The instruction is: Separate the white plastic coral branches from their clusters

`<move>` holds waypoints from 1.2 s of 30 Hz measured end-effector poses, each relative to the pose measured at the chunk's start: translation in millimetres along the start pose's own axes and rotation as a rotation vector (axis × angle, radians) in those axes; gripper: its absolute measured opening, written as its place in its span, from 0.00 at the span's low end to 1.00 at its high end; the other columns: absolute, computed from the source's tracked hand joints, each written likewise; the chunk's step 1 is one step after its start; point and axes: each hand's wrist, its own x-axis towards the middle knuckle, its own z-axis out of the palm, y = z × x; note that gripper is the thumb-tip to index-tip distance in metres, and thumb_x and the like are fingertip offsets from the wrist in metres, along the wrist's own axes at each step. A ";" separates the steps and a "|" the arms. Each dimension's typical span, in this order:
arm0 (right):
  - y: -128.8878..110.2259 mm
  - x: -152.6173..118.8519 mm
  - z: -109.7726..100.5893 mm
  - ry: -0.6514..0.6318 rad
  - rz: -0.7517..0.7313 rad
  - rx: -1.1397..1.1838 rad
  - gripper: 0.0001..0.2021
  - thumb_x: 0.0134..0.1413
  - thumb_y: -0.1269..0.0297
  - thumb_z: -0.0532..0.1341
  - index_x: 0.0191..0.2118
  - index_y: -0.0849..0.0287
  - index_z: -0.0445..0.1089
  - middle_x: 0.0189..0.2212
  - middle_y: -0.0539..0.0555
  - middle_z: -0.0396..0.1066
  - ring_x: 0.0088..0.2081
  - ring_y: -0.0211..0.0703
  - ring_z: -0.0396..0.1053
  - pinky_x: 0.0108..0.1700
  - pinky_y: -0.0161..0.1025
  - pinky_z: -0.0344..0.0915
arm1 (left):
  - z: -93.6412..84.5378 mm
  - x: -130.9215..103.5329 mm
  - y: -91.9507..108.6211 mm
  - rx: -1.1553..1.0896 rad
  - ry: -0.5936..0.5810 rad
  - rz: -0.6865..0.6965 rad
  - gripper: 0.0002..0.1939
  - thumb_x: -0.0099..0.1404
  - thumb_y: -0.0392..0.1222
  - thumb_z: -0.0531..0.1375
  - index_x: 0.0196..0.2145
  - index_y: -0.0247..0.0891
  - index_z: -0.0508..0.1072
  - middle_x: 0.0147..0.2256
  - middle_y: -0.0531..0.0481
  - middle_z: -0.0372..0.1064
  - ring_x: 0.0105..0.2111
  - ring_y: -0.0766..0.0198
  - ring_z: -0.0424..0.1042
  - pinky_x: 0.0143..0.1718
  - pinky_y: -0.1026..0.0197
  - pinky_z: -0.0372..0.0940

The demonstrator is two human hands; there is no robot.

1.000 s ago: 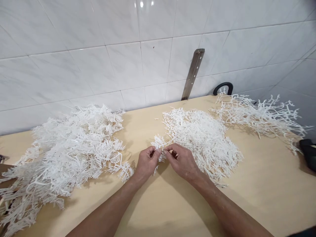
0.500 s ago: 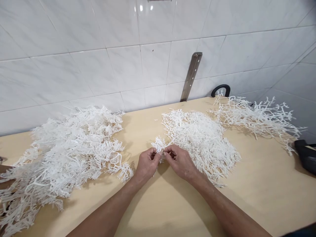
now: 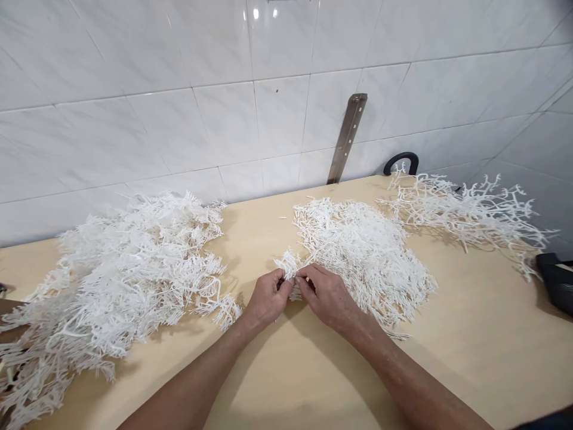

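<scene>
Near the middle of the table, my left hand (image 3: 269, 295) pinches a small white branched piece (image 3: 287, 263), whose tips stick up above the fingers. Close beside it, my right hand (image 3: 323, 294) has its thumb and forefinger pressed together at the right side of the same piece. The fingertips hide just how it is gripped. Behind and right of my right hand lies a pile of short white bits (image 3: 362, 245). A large heap of white branched pieces (image 3: 138, 269) spreads over the table's left side.
Bare, open white stems (image 3: 465, 209) lie at the back right of the wooden table (image 3: 286, 382). A black curved handle (image 3: 401, 160) and a metal bracket (image 3: 348, 138) stand by the tiled wall. Another black object (image 3: 555, 283) is at the right edge. Part of another person's arm (image 3: 11, 322) shows far left.
Both hands stay at nearly the same place around the white piece. The fingers of my right hand have shifted slightly.
</scene>
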 end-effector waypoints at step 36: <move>-13.0 8.3 -13.2 0.135 0.034 0.132 0.06 0.64 0.65 0.59 0.42 0.57 0.73 0.38 0.55 0.77 0.25 0.37 0.69 0.31 0.37 0.69 | -3.8 0.6 3.2 -0.341 0.161 -0.116 0.23 0.58 0.60 0.64 0.25 0.37 0.66 0.14 0.60 0.56 0.14 0.74 0.51 0.16 0.69 0.47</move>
